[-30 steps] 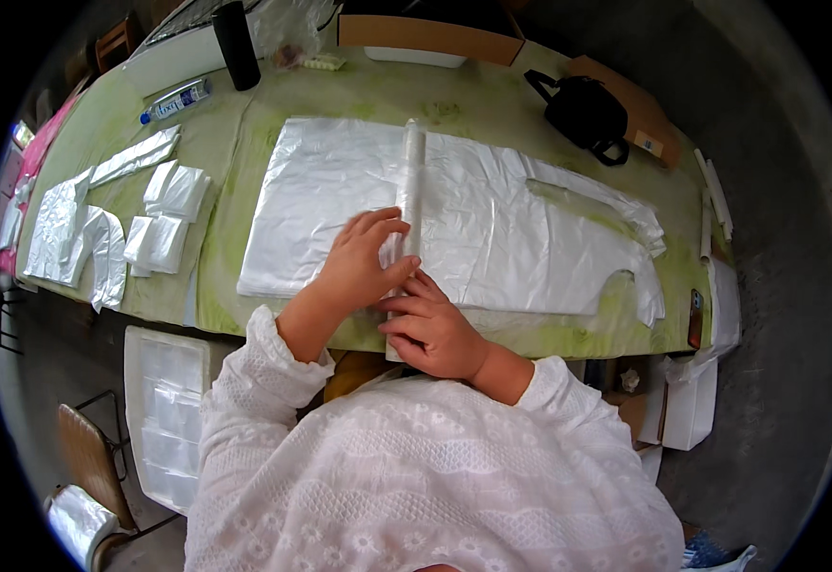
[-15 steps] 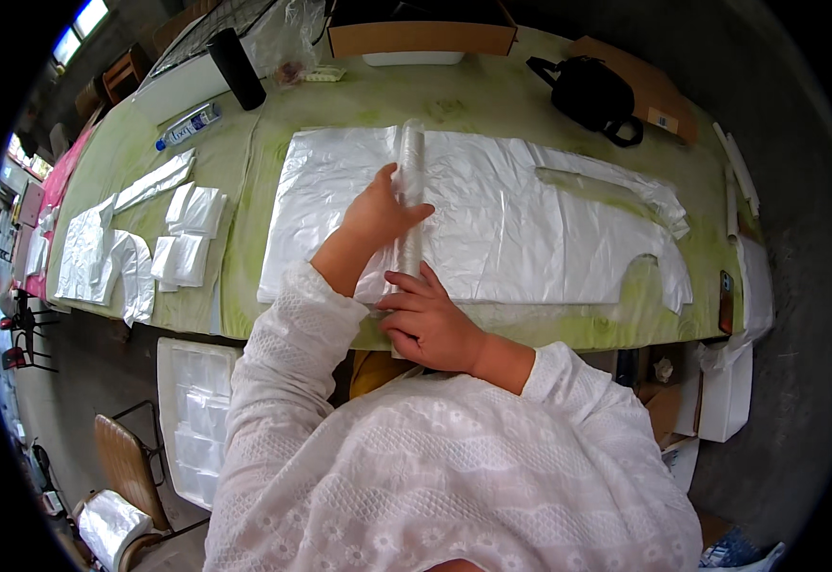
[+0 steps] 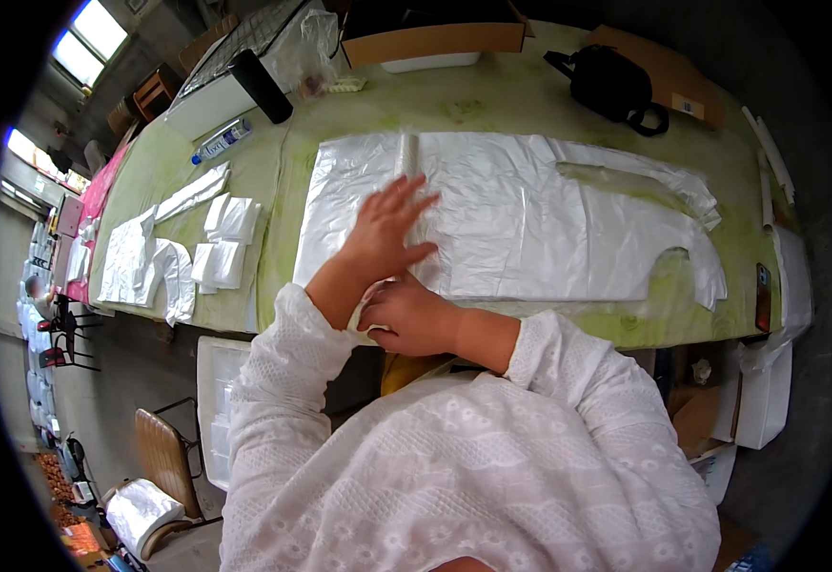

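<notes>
We see a big white plastic bag (image 3: 530,234) lying flat, shiny and full of little wrinkles. On its right side, one long strip (image 3: 669,191) reaches to three o'clock, next to a thin gap. Another strip (image 3: 710,272) bends down near four o'clock, around a round gap. We see a clear, shiny roll (image 3: 407,153) lying across its nine o'clock side, one end pointing to twelve, its lower part mostly hidden.
</notes>
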Demonstrator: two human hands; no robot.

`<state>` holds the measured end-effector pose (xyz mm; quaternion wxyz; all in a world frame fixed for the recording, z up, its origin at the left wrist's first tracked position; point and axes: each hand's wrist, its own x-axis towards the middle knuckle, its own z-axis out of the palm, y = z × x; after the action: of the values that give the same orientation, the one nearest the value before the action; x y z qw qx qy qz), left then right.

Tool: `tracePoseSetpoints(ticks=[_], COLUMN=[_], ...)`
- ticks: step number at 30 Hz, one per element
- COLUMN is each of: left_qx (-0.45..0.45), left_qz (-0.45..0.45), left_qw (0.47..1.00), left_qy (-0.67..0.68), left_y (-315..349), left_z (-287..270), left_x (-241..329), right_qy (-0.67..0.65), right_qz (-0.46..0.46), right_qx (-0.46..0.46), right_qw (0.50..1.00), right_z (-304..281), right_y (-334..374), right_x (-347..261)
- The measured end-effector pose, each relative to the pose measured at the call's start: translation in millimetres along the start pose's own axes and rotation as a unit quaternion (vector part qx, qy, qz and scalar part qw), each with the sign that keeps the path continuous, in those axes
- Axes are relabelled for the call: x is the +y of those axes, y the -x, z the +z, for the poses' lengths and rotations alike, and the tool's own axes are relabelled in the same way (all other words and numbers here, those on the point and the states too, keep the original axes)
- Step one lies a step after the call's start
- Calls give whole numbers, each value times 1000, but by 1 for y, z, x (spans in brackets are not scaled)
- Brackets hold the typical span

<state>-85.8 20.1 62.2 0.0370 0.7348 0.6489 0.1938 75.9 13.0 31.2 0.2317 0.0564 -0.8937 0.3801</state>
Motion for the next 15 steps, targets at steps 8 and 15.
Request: tracePoseSetpoints(ticks=[8,15], left_qx=[76,-37], left_qz=[-165,-256], left_qw=[983,961], left_qy=[-21,-94], left_y=[51,92], left_z=[-27,-20], left_x=[-35,-27], right_qy=[-13,-18], right_qz=[44,109], right_qx=[165,182], right_qw=[985,977], right_z=[-44,-45], right_y=[83,108], right_x=[-17,-18])
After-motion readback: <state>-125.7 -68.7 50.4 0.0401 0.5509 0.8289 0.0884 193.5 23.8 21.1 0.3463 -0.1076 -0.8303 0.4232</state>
